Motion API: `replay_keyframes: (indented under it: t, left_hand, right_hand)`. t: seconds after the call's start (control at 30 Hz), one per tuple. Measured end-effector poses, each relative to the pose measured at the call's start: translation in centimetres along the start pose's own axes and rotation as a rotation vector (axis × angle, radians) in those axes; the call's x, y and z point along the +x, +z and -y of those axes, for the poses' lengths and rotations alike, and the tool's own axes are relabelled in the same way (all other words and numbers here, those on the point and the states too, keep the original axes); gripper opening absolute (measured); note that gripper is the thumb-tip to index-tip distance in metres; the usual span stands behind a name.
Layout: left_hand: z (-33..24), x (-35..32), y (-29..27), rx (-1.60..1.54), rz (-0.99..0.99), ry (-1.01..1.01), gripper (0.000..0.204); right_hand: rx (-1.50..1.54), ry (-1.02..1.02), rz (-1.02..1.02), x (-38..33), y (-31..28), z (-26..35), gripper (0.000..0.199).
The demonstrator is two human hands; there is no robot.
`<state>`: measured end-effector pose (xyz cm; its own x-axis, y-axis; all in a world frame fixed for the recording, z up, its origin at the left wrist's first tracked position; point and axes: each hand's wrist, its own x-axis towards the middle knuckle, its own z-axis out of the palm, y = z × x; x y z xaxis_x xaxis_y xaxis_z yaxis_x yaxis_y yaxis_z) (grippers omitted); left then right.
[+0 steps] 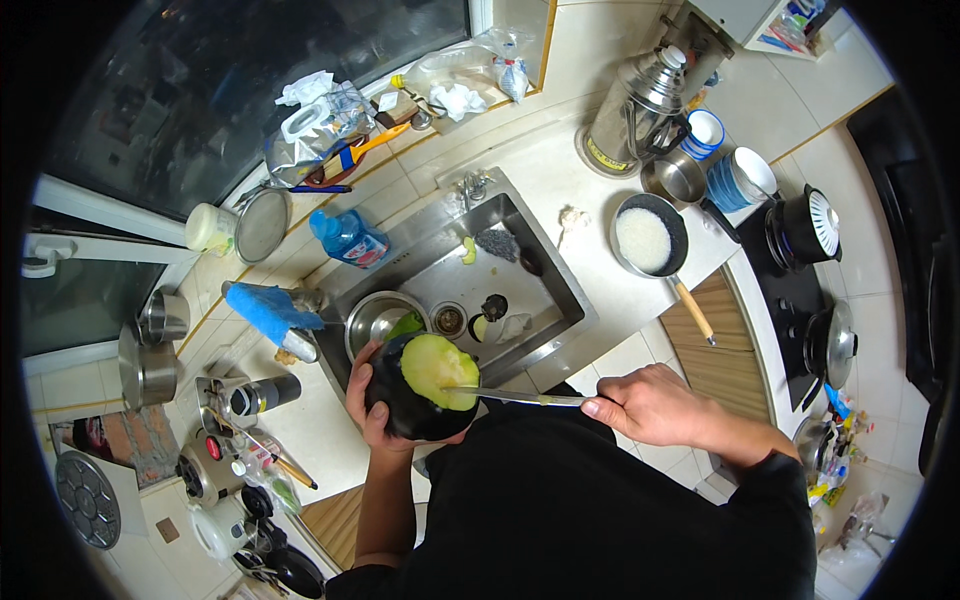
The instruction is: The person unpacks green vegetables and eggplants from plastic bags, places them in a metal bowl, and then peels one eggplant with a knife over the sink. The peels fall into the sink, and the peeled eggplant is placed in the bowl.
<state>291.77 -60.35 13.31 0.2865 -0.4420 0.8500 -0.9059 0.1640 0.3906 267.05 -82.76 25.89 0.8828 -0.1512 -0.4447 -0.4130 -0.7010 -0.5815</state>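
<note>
A large round eggplant (440, 370) with glossy black skin and a pale green cut face is held over the near edge of the sink (560, 340). My left hand (372, 402) wraps round its left side, with the fingers partly hidden behind it. My right hand (645, 404) grips a knife (525, 397) whose thin blade reaches left, its tip touching or just inside the pale flesh. The knife's handle is mostly covered by my fingers. Behind the eggplant, a steel bowl (372, 312) sits in the sink near a green piece (407, 325).
Scraps lie in the sink beside a dark scrubber (497, 244). A blue bottle (355, 240) and blue cloth (268, 310) are left of it. On the right counter stand a pan of white grains (643, 240), a flask (635, 115) and bowls (740, 175); further right is the stove (785, 300).
</note>
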Motion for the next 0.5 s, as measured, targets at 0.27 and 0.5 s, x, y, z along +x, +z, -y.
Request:
replay_keyframes:
  t: [0.27, 0.5]
  left_hand:
    - [-0.1, -1.1, -0.6, -0.086, 0.053, -0.090, 0.118]
    - [-1.7, -2.9, 0.2, -0.399, -0.014, -0.476, 0.127]
  right_hand:
    - [-0.027, 0.018, -0.005, -0.1, 0.8, -0.4, 0.064]
    - [-0.087, -0.028, -0.087, -0.4, 1.5, -0.6, 0.060]
